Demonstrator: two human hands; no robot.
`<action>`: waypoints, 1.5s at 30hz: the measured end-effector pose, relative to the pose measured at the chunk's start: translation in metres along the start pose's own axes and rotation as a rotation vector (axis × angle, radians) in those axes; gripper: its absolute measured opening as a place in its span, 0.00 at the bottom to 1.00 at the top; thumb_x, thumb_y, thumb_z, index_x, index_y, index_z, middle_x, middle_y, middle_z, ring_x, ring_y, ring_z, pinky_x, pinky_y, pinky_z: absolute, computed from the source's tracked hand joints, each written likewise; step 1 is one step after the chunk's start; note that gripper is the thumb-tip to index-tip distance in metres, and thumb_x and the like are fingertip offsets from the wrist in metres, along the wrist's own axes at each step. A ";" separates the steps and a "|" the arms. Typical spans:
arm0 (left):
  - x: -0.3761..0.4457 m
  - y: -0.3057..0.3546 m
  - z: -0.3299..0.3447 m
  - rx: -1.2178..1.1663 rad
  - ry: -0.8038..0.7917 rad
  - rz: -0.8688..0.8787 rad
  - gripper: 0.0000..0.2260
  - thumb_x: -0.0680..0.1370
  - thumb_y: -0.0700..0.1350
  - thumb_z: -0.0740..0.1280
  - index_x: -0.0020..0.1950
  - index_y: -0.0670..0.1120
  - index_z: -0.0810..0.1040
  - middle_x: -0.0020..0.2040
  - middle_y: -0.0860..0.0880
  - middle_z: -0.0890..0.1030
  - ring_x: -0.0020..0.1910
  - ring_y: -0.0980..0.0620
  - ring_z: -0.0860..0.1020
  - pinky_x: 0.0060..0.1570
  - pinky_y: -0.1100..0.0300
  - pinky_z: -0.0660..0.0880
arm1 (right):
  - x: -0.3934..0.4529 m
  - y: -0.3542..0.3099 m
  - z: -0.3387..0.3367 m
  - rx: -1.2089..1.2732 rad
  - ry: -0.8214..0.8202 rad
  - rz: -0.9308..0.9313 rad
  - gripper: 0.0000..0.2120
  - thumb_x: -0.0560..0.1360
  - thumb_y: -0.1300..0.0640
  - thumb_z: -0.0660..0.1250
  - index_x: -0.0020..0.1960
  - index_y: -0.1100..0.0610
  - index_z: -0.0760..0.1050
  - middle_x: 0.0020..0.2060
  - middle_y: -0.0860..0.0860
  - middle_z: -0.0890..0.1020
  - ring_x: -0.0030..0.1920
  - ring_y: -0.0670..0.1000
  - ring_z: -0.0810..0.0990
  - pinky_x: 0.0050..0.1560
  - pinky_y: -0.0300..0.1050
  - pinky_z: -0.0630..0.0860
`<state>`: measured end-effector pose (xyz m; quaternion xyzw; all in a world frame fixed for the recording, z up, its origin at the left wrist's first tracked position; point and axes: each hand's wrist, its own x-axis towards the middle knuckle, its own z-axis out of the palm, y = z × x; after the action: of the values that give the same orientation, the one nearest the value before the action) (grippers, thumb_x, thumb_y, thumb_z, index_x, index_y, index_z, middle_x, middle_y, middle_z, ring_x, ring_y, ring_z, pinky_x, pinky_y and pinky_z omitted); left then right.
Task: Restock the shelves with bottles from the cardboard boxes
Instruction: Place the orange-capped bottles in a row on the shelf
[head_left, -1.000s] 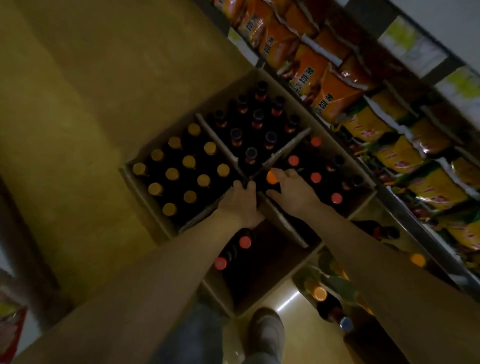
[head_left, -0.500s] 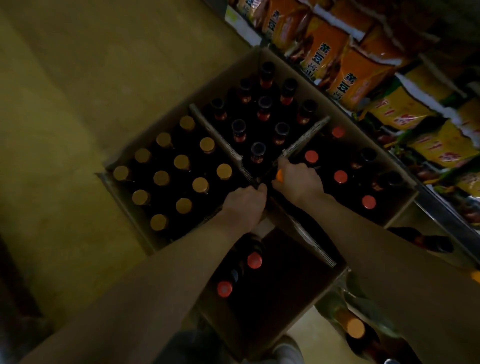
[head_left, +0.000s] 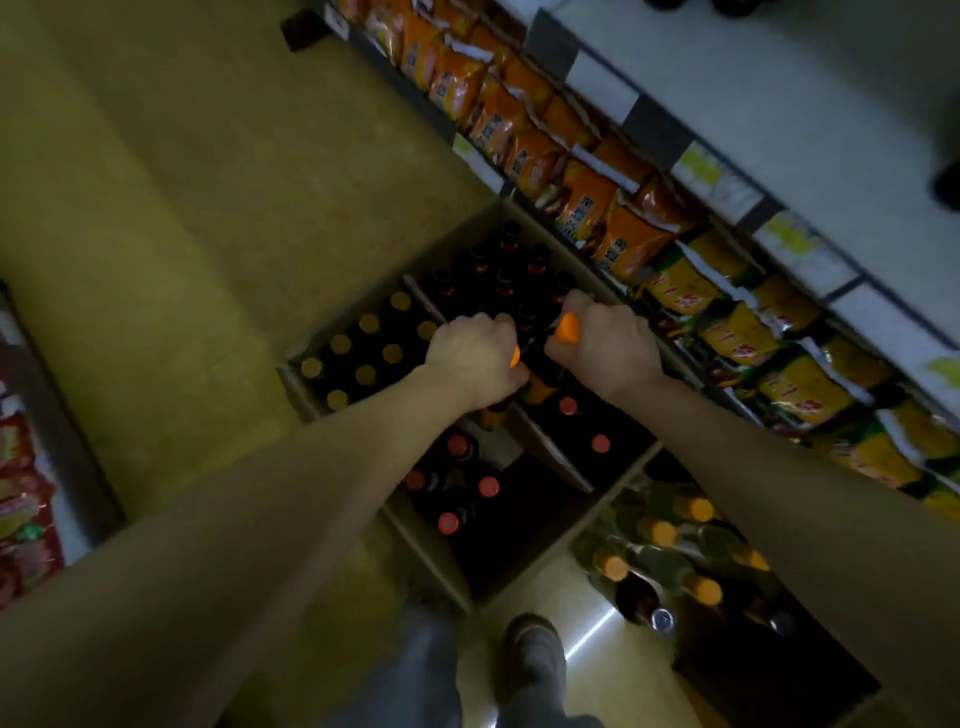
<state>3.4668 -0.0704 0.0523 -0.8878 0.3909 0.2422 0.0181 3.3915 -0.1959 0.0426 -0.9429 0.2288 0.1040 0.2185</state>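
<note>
Your left hand (head_left: 475, 358) grips neck of orange-capped bottle (head_left: 514, 356); your right hand (head_left: 605, 347) grips second orange-capped bottle (head_left: 567, 328). Both bottles just above cardboard boxes (head_left: 431, 551) under your hands. Yellow-capped bottles (head_left: 366, 343) left of left hand. Shelf snack bags (head_left: 571, 197) beyond right hand.

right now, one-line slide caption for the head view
Both hands, left and right, grip orange-capped bottles above the open cardboard boxes.

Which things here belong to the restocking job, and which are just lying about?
Job: left hand and right hand, each gripping an orange-capped bottle; cardboard boxes; shelf.
Lying about: snack bags; shoe.
</note>
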 end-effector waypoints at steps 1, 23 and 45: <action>-0.011 0.004 -0.021 0.001 0.020 0.010 0.17 0.78 0.52 0.62 0.60 0.41 0.69 0.55 0.42 0.76 0.53 0.40 0.76 0.38 0.55 0.67 | -0.009 -0.007 -0.019 0.008 0.010 -0.008 0.12 0.76 0.51 0.65 0.53 0.58 0.69 0.40 0.56 0.76 0.45 0.60 0.79 0.37 0.47 0.69; -0.245 0.093 -0.482 0.133 0.400 0.290 0.16 0.73 0.53 0.68 0.43 0.39 0.74 0.37 0.39 0.74 0.41 0.40 0.75 0.36 0.55 0.68 | -0.228 -0.175 -0.458 0.045 0.577 0.104 0.14 0.71 0.49 0.68 0.35 0.54 0.66 0.37 0.55 0.74 0.43 0.59 0.74 0.39 0.46 0.65; -0.448 0.369 -0.635 -0.008 0.577 0.951 0.12 0.69 0.46 0.68 0.28 0.43 0.72 0.21 0.48 0.72 0.23 0.49 0.69 0.25 0.65 0.64 | -0.560 -0.155 -0.661 0.006 1.053 0.555 0.10 0.67 0.53 0.69 0.34 0.57 0.72 0.28 0.53 0.72 0.30 0.52 0.71 0.33 0.42 0.68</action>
<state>3.2128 -0.1594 0.8692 -0.6440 0.7367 -0.0277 -0.2042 3.0402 -0.1595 0.8483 -0.7720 0.5445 -0.3251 0.0429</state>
